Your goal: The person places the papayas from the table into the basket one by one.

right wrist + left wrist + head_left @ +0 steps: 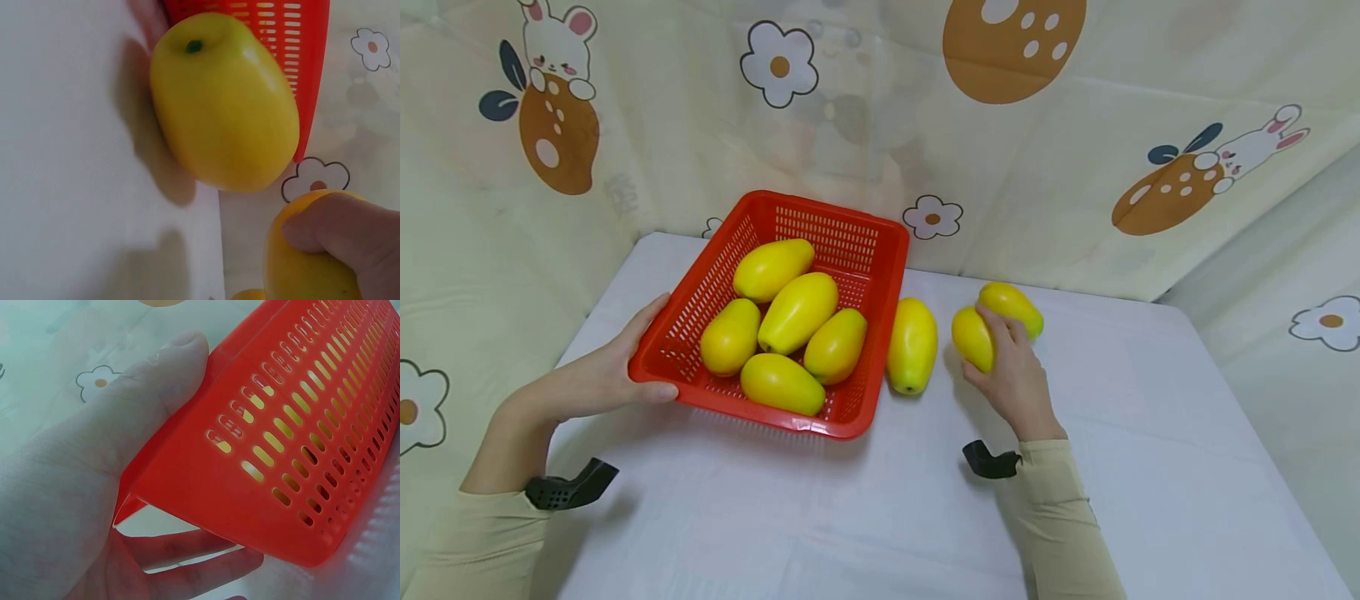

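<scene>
My left hand (pixel 610 367) grips the left front corner of a red plastic basket (pixel 842 429), thumb on one side of the rim and fingers on the other. In the left wrist view, the fingers show below the slotted wall (pixel 200 481). Several yellow mangoes (pixel 799 312) lie inside the basket. My right hand (pixel 1018 379) holds a yellow mango (pixel 970 340), its thumb pressed on the skin in the right wrist view. Just behind it sits another mango (pixel 1013 307). A third mango (pixel 912 346) lies close along the basket's right side.
The white-covered table (pixel 1150 467) runs up to a cream curtain (pixel 865 133) printed with flowers and rabbits at the back. A side curtain (pixel 1300 250) hangs on the right. A black wrist mount (pixel 992 461) juts out beside the right sleeve, another (pixel 572 487) beside the left.
</scene>
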A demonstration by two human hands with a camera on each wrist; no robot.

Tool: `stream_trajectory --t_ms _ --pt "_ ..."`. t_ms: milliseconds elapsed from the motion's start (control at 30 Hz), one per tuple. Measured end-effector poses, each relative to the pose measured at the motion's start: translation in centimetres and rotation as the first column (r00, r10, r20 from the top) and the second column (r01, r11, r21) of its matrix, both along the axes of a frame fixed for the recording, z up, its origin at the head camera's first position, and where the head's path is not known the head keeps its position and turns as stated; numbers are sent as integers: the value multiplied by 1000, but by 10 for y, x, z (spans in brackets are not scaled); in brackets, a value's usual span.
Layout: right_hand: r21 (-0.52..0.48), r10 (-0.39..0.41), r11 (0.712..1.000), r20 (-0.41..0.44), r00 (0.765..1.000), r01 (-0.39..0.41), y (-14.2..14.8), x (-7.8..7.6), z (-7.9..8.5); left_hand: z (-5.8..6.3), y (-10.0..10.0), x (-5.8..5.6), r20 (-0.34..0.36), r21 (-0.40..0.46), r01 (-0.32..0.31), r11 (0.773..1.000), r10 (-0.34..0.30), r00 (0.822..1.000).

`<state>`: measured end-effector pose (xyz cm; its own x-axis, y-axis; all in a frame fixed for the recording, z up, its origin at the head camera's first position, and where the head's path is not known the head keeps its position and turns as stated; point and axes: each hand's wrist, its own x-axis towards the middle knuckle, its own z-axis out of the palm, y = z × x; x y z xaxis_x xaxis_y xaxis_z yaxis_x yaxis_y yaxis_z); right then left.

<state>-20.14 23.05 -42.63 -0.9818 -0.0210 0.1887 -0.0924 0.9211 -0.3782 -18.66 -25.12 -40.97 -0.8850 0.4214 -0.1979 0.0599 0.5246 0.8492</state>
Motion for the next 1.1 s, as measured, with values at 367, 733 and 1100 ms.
stream_trajectory --t_ms 367,733,1100 --pt "-2 16 1000 -40 999 -16 -11 6 15 0 -1 0 -5 -12 1 1000 -1 1000" --pt "-18 17 1000 -71 997 -18 -18 12 26 -2 0 -1 -6 -1 -1 1000 1 1000" --pt "-82 26 996 -167 986 -40 -27 18 36 1 1 -1 10 0 -4 1000 4 1000"
